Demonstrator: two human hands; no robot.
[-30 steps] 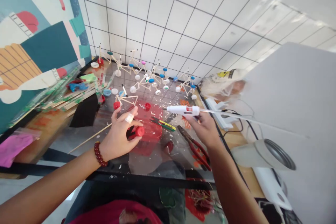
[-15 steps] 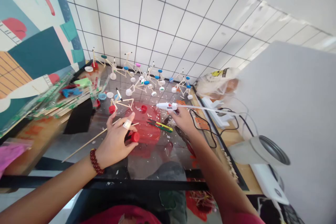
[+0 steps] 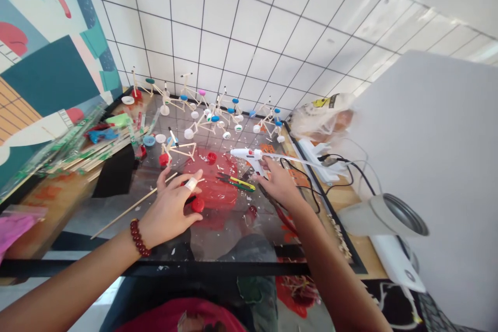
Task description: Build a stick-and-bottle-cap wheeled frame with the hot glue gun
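My left hand (image 3: 169, 212), with a white wrap on one finger and a beaded bracelet at the wrist, curls over a red bottle cap (image 3: 197, 205). The thumb is against the cap's edge; the other fingers partly hide what lies under them. A long thin wooden stick (image 3: 124, 212) runs beneath this hand. My right hand (image 3: 278, 181) is closed at the handle of a white hot glue gun (image 3: 247, 154), whose nozzle points left. Yellow-and-green thread snips (image 3: 241, 184) lie between the hands. Just beyond my left hand stands a stick figure (image 3: 181, 150) on bottle caps.
Several stick-and-cap figures (image 3: 213, 118) stand along the tiled wall. Wrapped sticks (image 3: 93, 153) and a black sheet (image 3: 114, 171) lie at left. At right are a power strip (image 3: 317, 158), black cable (image 3: 311, 192) and plastic bag (image 3: 322, 119). A red sheet (image 3: 218, 192) bears white scraps.
The glue gun has tipped so that its handle now shows, and my right hand has shifted slightly right behind it. The red cap under my left hand sits flatter.
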